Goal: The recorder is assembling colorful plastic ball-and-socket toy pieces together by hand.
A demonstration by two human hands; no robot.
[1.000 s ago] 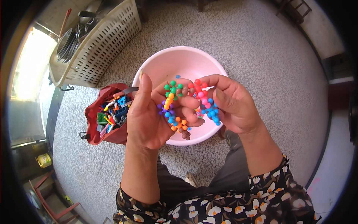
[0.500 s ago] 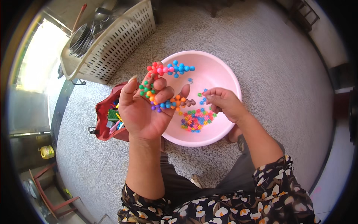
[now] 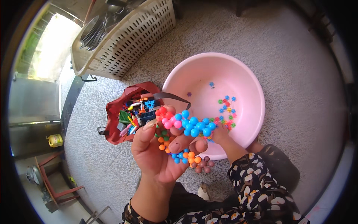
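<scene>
My left hand [image 3: 160,156], raised in front of the basin, is closed around a chain of plastic ball-flower pieces [image 3: 195,126]. The chain curves around my fingers, running from blue through pink, red, green and orange to brown near the palm. Below it stands a wide pink basin [image 3: 257,108] with loose flower-shaped pieces [image 3: 227,110] of several colours on its bottom. My right hand [image 3: 223,137] reaches down into the basin, at the near heap of pieces. The chain and my left hand hide its fingers.
Left of the basin, an open red bag [image 3: 112,108] holds mixed toys, with its dark strap [image 3: 173,97] reaching over the basin rim. Farther back is a cream slotted basket [image 3: 123,44] of metal kitchenware. A yellow jug [image 3: 55,140] and a wooden chair [image 3: 52,179] are at the left.
My right hand has moved from above the basin's right side down to the heap. My left hand has turned the chain, bringing its blue end nearer. The view has shifted, showing more of the bag.
</scene>
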